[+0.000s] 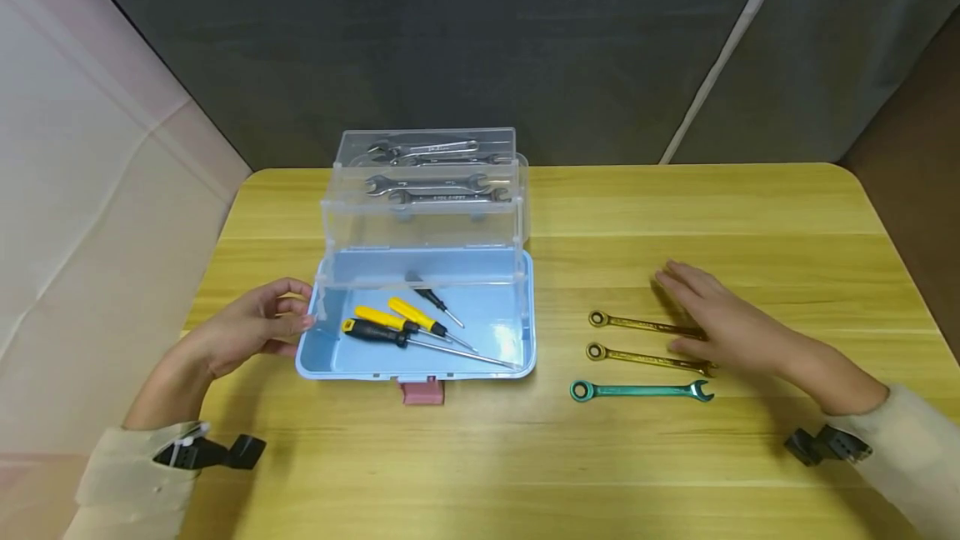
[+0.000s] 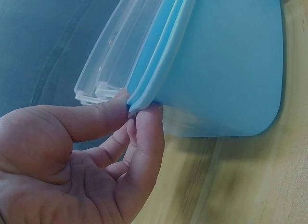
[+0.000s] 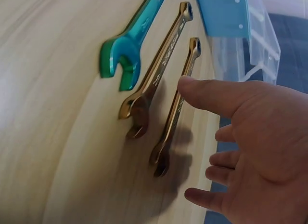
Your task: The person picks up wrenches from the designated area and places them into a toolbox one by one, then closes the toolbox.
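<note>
Wrenches on table: three lie side by side right of the toolbox, two gold wrenches (image 1: 645, 325) (image 1: 648, 358) and a green wrench (image 1: 640, 391) nearest the person.
Right hand (image 1: 723, 319): fingers straight and spread, held over the open-jaw ends of the two gold wrenches; whether it touches them is hard to tell, since the wrist view seems to show a gap.
Left hand (image 1: 247, 327): thumb and fingertips pinch the left rim of the toolbox.
Toolbox (image 1: 510, 357): blue base, open, on the wooden table (image 1: 675, 473), with a pink latch (image 1: 422, 391) at the front.
Inside base: three screwdrivers (image 1: 405, 325) with yellow and black handles.
Clear trays (image 1: 423, 190): raised behind the base, holding silver wrenches (image 1: 427, 183).
</note>
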{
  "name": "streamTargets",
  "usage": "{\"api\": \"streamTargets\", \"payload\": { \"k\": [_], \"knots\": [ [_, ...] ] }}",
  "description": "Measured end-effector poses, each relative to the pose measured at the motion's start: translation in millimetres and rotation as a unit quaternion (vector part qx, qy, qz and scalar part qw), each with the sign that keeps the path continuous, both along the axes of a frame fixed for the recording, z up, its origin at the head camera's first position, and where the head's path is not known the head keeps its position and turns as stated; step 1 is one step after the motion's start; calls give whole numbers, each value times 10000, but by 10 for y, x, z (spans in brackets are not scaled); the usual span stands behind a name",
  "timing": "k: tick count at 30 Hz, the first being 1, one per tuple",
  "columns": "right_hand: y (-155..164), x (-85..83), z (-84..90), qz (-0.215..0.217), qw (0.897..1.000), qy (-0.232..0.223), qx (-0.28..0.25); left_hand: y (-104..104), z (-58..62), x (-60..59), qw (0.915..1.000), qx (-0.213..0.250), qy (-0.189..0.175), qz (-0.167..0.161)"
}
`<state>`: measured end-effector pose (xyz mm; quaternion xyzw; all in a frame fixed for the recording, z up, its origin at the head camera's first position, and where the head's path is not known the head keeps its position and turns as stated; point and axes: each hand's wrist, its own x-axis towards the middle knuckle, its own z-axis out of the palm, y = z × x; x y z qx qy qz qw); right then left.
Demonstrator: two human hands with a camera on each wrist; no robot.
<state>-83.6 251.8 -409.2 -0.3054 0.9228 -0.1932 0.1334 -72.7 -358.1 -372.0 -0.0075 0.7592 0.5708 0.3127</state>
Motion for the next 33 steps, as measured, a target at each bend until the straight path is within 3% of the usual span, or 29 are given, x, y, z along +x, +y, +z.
{"api": "streamTargets", "payload": {
  "k": [10,14,26,33],
  "knots": [
    [156,-27,-108,-167,9978,598,213,-4,-13,-2,10000,-2,-7,-14],
    [174,-45,-114,-143,9976,630,245,-9,-13,-3,10000,-12,-10,-24],
    [171,-90,-94,-89,9992,5,396,-3,-1,5,10000,-60,-35,4],
    [186,-103,-12,-161,9958,-894,125,-2,-6,6,10000,-69,-3,3]
  ]
}}
